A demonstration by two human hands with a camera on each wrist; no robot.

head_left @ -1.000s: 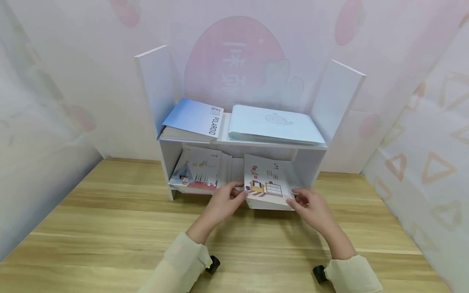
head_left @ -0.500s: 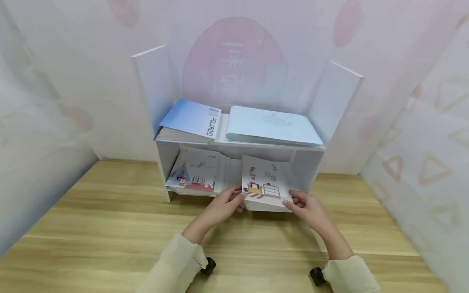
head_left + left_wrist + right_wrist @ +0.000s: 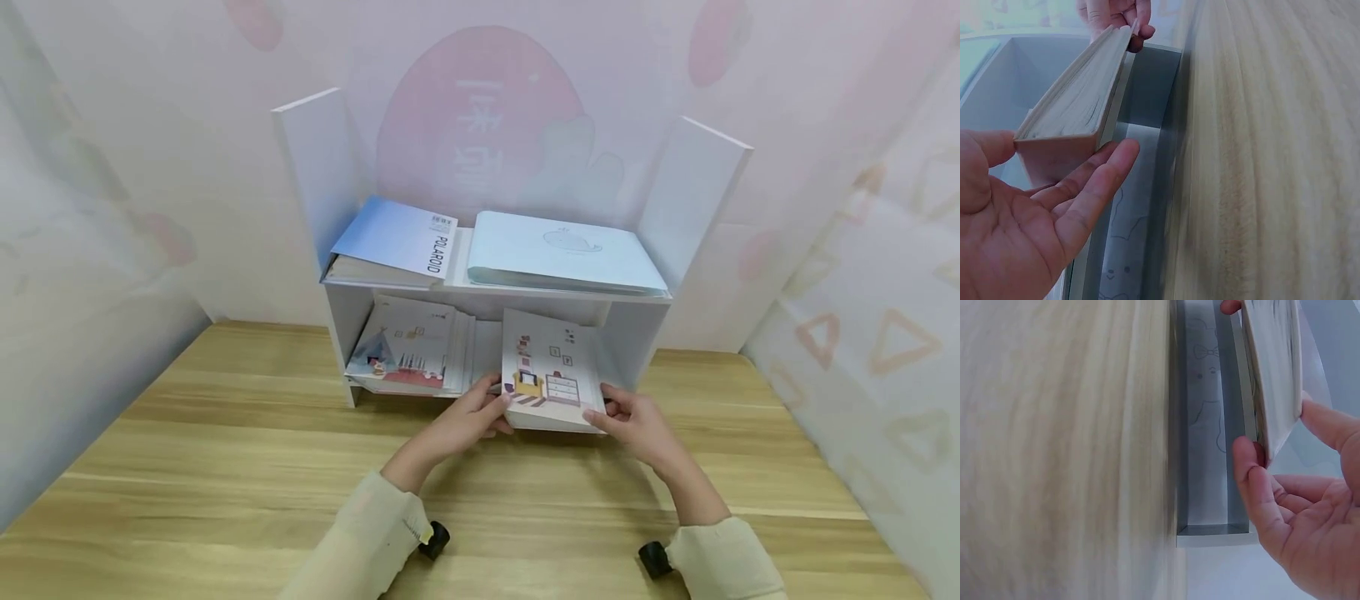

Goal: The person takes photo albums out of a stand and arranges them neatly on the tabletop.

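A thick photo album [image 3: 551,358] with a yellow armchair and a drawer chest printed on its cover lies on the right of the lower shelf. Its front edge juts out over the shelf board. My left hand [image 3: 472,415] grips the front left corner, thumb on the cover and fingers below; the left wrist view shows the album's spine [image 3: 1060,159] between them. At the opposite front corner, my right hand [image 3: 633,423] holds the album the same way, its thumb on top. The page edges [image 3: 1277,369] show between the covers in the right wrist view.
The white two-tier desk shelf [image 3: 345,333] stands on a wood-grain table [image 3: 187,467] against a printed cloth backdrop. Another album with a tent on its cover [image 3: 401,346] lies lower left. Above are a blue POLAROID album [image 3: 397,237] and a pale blue whale album [image 3: 566,254].
Both hands keep their hold on the album at its front corners. The left hand's fingers show a little more beneath the corner than a second ago. The album has barely moved.
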